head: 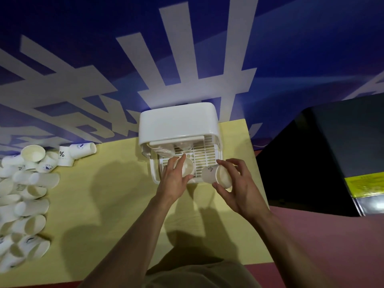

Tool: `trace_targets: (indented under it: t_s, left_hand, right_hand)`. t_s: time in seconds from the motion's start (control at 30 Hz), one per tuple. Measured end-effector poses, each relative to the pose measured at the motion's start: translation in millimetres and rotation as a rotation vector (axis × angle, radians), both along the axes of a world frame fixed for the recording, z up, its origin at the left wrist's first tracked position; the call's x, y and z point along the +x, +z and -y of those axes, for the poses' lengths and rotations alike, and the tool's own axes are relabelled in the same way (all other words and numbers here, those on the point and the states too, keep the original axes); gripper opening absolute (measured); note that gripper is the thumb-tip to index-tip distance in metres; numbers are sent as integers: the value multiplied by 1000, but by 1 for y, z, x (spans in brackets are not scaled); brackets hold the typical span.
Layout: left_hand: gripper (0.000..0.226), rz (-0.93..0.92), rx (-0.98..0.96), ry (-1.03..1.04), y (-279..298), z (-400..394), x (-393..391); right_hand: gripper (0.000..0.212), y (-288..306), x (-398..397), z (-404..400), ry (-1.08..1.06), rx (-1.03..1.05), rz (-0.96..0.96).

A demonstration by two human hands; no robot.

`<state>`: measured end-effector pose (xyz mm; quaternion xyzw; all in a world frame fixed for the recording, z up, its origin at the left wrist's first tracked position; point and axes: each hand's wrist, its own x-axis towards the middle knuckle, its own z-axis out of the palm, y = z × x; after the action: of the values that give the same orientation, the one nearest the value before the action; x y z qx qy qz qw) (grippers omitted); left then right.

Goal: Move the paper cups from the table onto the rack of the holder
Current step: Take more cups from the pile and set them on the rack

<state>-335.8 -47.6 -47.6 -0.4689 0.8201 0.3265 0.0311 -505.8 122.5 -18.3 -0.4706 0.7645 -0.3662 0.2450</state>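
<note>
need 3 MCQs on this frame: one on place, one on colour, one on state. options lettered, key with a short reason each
1. Where is the pile of loose paper cups?
A. On the table's left side
B. On top of the holder
C. On the floor at right

2. What colour is the table top?
A. Black
B. Pale yellow
C. Red

3. What is the right hand doing?
A. Resting flat on the table
B. Hanging with nothing in it
C. Holding a paper cup tipped on its side

Key:
1 A: the cups lie heaped along the left edge, well apart from the white holder.
2 B: the bare surface between the pile and the holder is pale yellow.
3 C: its fingers curl round a cup by the front of the rack, mouth towards the camera; the left hand has its own grip on another cup.
</note>
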Motion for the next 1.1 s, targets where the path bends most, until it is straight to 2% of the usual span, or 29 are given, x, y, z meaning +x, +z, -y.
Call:
trace_targets:
  t_s: [0.23,0.43,0.57,0.8,1.1]
  left_hand:
    - [80,-92,-46,15,7,-6,20]
    - [75,-169,-85,113,28,-16,58]
    - [68,-197,-115,136,45,-22,84]
    - [60,-200,-86,191,50,-31,120]
    - [55,-232,-61,199,50,-30,153]
  right_hand:
    - [71,15,11,33,58,-49,-50]
    - [69,25,31,73,273,-27,-278]
    - [71,18,42,97,332,43,-388]
    - [70,-17,62,119,317,268,-343]
    - [75,-11,80,120,276,256,-401]
